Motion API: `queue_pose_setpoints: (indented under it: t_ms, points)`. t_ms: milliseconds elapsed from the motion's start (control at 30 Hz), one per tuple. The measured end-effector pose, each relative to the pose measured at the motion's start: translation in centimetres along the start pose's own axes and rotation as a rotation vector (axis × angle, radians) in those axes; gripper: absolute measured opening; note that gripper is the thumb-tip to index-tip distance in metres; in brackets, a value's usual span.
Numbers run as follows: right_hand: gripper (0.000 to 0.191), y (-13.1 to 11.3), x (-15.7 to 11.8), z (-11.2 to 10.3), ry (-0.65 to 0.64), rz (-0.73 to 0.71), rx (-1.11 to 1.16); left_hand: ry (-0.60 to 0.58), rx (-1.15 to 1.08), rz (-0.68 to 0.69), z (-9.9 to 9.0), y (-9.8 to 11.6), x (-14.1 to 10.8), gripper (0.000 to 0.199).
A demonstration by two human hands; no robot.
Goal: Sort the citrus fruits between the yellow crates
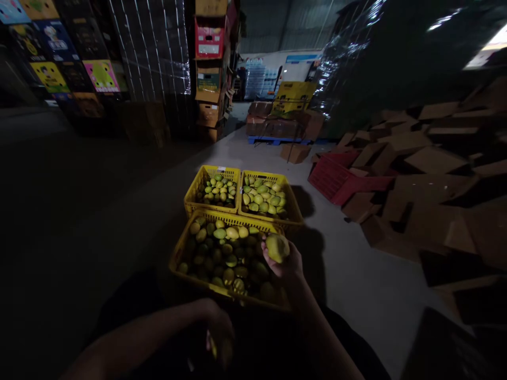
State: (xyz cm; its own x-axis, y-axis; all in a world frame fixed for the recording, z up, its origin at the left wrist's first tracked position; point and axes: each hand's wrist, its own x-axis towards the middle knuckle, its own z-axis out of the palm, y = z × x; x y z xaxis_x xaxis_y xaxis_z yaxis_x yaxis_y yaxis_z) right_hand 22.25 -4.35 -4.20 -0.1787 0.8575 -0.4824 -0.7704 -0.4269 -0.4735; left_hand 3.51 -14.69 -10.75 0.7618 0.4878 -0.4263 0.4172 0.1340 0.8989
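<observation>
My right hand (285, 265) is closed round a yellow-green mango (278, 248), held above the right side of the near yellow crate (179, 279). That crate holds many green and yellow mangoes (220, 233), the nearer ones in shadow. Below the crate's near edge, my left hand (224, 330) hangs low with its fingers curled downward. A bit of something yellow shows at its fingers, but darkness and blur hide what it is.
Two more yellow crates, left (192, 196) and right (293, 203), hold fruit behind the near one. To the right lie a red crate (332, 177) and a heap of cardboard boxes (428, 192). Stacked cartons (208, 79) and a blue pallet (277, 141) stand farther back.
</observation>
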Motion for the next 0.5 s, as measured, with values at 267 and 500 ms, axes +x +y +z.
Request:
queue_pose_setpoints:
  t_ms: [267,500]
  points:
    - [0.023,-0.7,-0.7,-1.4,0.075,0.028,-0.028,0.66,-0.074,0.089,-10.0,2.4,-5.6,0.03]
    - [0.022,0.8,0.5,-3.3,0.0,0.087,-0.166,1.53,-0.217,0.161,-15.7,2.2,-10.7,0.037]
